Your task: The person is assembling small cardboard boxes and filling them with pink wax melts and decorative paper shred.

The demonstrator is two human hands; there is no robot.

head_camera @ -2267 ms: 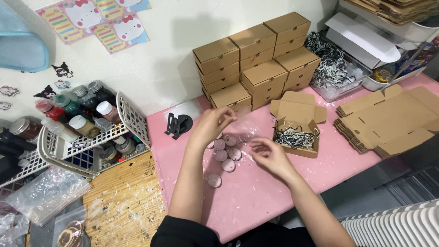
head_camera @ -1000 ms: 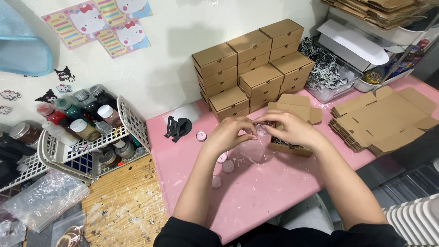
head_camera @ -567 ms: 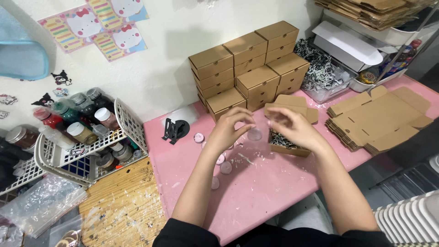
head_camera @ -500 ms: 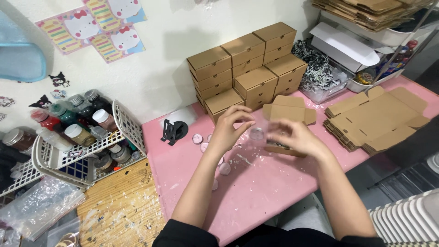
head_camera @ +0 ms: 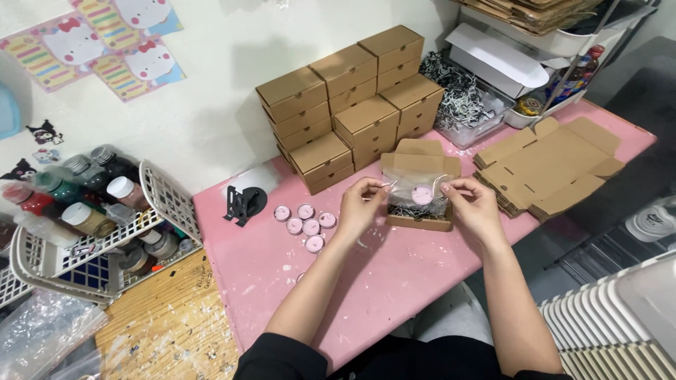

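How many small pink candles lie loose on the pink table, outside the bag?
5 loose candles lie in a cluster on the table, left of the left hand. A sixth may be half hidden under the left forearm.

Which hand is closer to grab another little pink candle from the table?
Probably the left hand. The loose pink candles lie just beside it, while the right hand holds the far side of the clear bag.

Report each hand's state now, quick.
Left hand: closed, pinching the left edge of the clear bag.
Right hand: closed, pinching the bag's right edge above the open box.
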